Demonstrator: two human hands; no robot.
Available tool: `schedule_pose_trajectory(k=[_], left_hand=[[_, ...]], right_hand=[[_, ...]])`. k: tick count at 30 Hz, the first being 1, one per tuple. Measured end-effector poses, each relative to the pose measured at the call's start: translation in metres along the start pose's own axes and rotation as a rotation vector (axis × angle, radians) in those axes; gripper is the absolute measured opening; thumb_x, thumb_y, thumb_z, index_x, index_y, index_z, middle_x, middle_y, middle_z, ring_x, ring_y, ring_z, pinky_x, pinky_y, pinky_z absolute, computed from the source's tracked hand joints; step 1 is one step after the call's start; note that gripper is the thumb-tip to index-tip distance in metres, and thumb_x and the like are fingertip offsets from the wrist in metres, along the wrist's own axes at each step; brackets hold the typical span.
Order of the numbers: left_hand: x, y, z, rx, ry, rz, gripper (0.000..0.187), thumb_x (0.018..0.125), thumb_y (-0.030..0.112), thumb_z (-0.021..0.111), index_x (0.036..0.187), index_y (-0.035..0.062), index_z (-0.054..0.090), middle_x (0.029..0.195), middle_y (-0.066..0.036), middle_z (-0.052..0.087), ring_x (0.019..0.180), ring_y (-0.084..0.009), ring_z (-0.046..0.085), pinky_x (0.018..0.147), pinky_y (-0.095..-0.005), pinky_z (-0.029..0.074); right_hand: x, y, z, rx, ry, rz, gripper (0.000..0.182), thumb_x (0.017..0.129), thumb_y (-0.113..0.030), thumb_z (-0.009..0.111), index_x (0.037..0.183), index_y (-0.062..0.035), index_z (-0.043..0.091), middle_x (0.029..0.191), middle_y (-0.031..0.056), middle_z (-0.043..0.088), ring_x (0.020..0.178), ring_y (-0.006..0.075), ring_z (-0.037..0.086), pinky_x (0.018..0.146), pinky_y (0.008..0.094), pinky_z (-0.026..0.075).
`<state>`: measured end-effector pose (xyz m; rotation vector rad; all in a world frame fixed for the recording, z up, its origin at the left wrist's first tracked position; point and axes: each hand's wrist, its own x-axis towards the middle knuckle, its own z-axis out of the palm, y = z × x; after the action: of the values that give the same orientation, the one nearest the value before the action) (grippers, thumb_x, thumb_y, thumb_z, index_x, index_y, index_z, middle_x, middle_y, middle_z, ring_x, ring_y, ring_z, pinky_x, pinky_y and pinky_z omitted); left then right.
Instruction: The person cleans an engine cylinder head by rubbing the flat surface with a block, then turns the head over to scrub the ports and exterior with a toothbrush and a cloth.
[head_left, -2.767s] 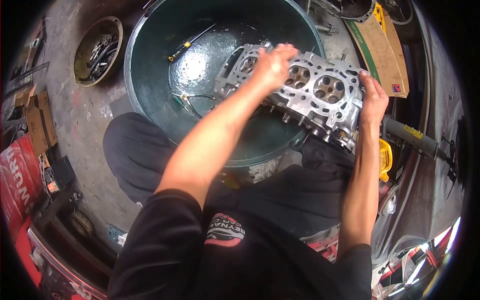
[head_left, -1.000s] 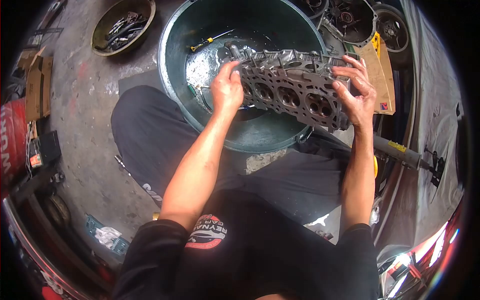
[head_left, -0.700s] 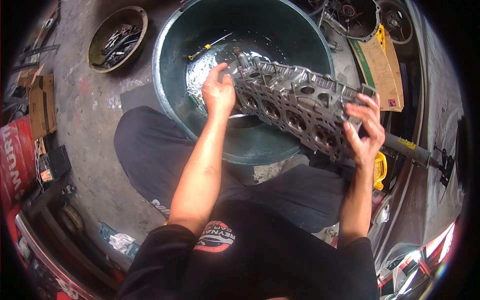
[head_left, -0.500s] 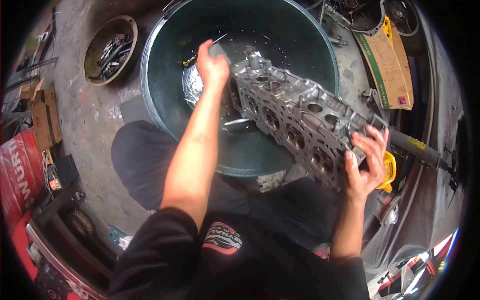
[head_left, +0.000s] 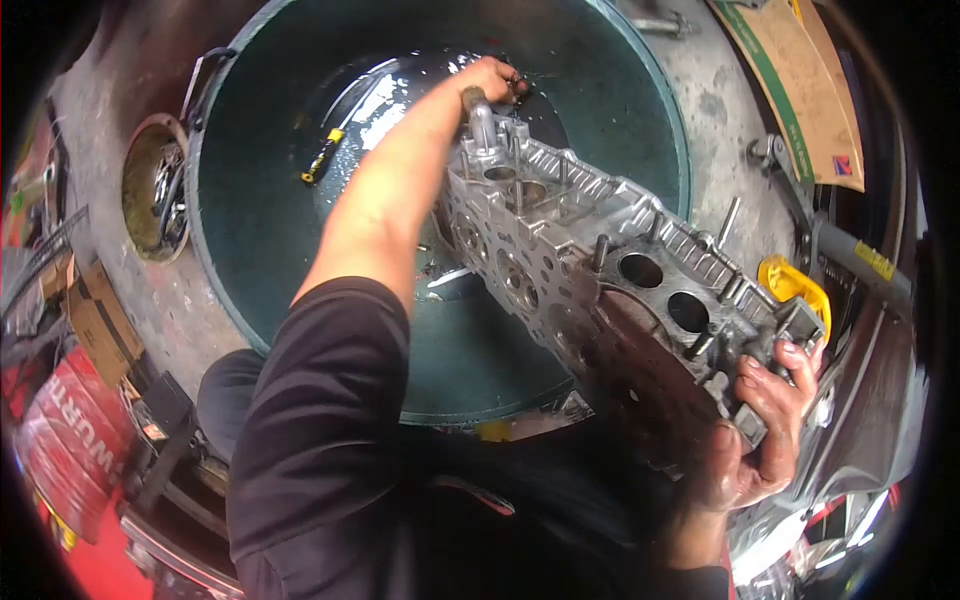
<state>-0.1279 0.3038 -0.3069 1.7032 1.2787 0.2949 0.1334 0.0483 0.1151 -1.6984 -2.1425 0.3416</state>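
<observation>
A metal engine cylinder head leans at a slant over the rim of a large dark green tub, its far end inside. My right hand is closed around the near right end of the cylinder head. My left hand reaches down into the tub, beyond the head's far end. Its fingers are curled; whatever they hold is hidden. Shiny liquid lies in the tub's bottom. A yellow-and-black tool handle rests there to the left of my left arm.
A round pan of metal parts stands left of the tub. Cardboard lies at the upper right, near a yellow plastic object. A red wrapped bundle and a cardboard box are at the left.
My left hand, earlier raised with a grey pad-like piece, has moved down and right into the tub. My right hand keeps hold of the cylinder head. The view has shifted.
</observation>
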Motion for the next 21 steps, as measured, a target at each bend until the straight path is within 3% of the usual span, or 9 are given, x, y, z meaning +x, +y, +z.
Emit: schedule_pose_trajectory(k=[2,4,6,8,11,13,16,18,21], left_hand=[[-0.002,-0.007,-0.017,-0.243,-0.034,-0.178,0.039,0.071,0.015,0.072,0.11,0.0161,0.076,0.109,-0.009,0.074,0.102,-0.0239,0.07,0.093,-0.0331,0.053],[-0.015,-0.021,-0.032,0.203,0.32,-0.197,0.052,0.074,0.012,0.067,0.126,0.0121,0.067,0.121,-0.015,0.069,0.116,-0.0293,0.065,0.101,-0.0357,0.049],[-0.068,0.014,-0.038,-0.04,0.601,-0.12,0.057,0.078,0.012,0.066,0.134,0.0111,0.058,0.126,-0.02,0.065,0.121,-0.0361,0.06,0.104,-0.0401,0.046],[-0.13,0.054,-0.036,-0.057,0.754,-0.09,0.044,0.081,0.012,0.067,0.125,0.0076,0.062,0.117,-0.019,0.069,0.113,-0.0375,0.064,0.098,-0.0413,0.049],[-0.21,0.095,-0.023,-0.292,0.825,-0.225,0.024,0.085,0.009,0.066,0.108,0.0022,0.069,0.095,-0.011,0.072,0.082,-0.0177,0.068,0.074,-0.0333,0.054],[-0.246,0.131,-0.018,-0.384,0.877,-0.45,0.024,0.085,0.008,0.065,0.108,0.0041,0.07,0.098,-0.013,0.073,0.087,-0.02,0.069,0.079,-0.0338,0.054],[-0.286,0.164,-0.028,-0.34,1.026,-0.388,0.029,0.084,0.005,0.062,0.11,0.0087,0.073,0.109,-0.014,0.072,0.104,-0.0265,0.068,0.094,-0.0347,0.051],[-0.299,0.161,-0.037,-0.208,1.013,-0.139,0.031,0.084,0.004,0.06,0.111,0.0099,0.073,0.114,-0.014,0.071,0.108,-0.0269,0.066,0.096,-0.0354,0.05],[-0.315,0.182,-0.027,-0.157,0.804,0.074,0.036,0.084,0.001,0.057,0.114,0.012,0.073,0.119,-0.013,0.069,0.115,-0.0287,0.063,0.101,-0.0366,0.049]], right_hand=[[-0.001,-0.005,0.0,0.011,0.01,0.051,0.033,0.08,-0.035,0.071,0.088,-0.0032,0.069,0.095,0.0104,0.071,0.115,0.0362,0.055,0.115,0.0656,0.02],[0.0,-0.004,0.001,0.008,0.006,0.036,0.033,0.079,-0.034,0.071,0.089,-0.003,0.07,0.095,0.0106,0.071,0.113,0.0359,0.056,0.115,0.0656,0.02],[0.002,-0.002,-0.005,0.011,-0.029,-0.008,0.032,0.078,-0.033,0.071,0.09,-0.0029,0.07,0.096,0.0108,0.071,0.111,0.0356,0.057,0.115,0.0655,0.019],[0.002,0.0,-0.007,0.03,-0.037,-0.062,0.031,0.074,-0.029,0.072,0.091,-0.0026,0.072,0.095,0.0114,0.072,0.108,0.0344,0.058,0.115,0.0654,0.02],[0.005,0.004,-0.009,0.058,-0.029,-0.216,0.028,0.07,-0.023,0.073,0.088,-0.0026,0.073,0.093,0.0108,0.073,0.105,0.0335,0.061,0.115,0.0653,0.021],[0.01,0.002,-0.009,0.113,-0.02,-0.371,0.027,0.069,-0.023,0.075,0.087,-0.0028,0.074,0.091,0.0093,0.074,0.103,0.0322,0.064,0.115,0.066,0.022],[0.032,0.007,-0.01,0.197,-0.086,-0.62,0.028,0.068,-0.024,0.076,0.086,-0.0028,0.074,0.089,0.0087,0.074,0.107,0.0339,0.064,0.117,0.0618,0.024],[0.05,-0.005,-0.003,0.216,-0.126,-0.709,0.024,0.069,-0.024,0.078,0.08,-0.0036,0.074,0.091,0.0085,0.074,0.117,0.0364,0.061,0.117,0.0579,0.026],[0.067,-0.02,0.006,0.178,-0.005,-0.746,0.012,0.074,-0.018,0.076,0.078,-0.0066,0.075,0.125,0.0133,0.067,0.138,0.0368,0.043,0.115,0.0543,0.03]])
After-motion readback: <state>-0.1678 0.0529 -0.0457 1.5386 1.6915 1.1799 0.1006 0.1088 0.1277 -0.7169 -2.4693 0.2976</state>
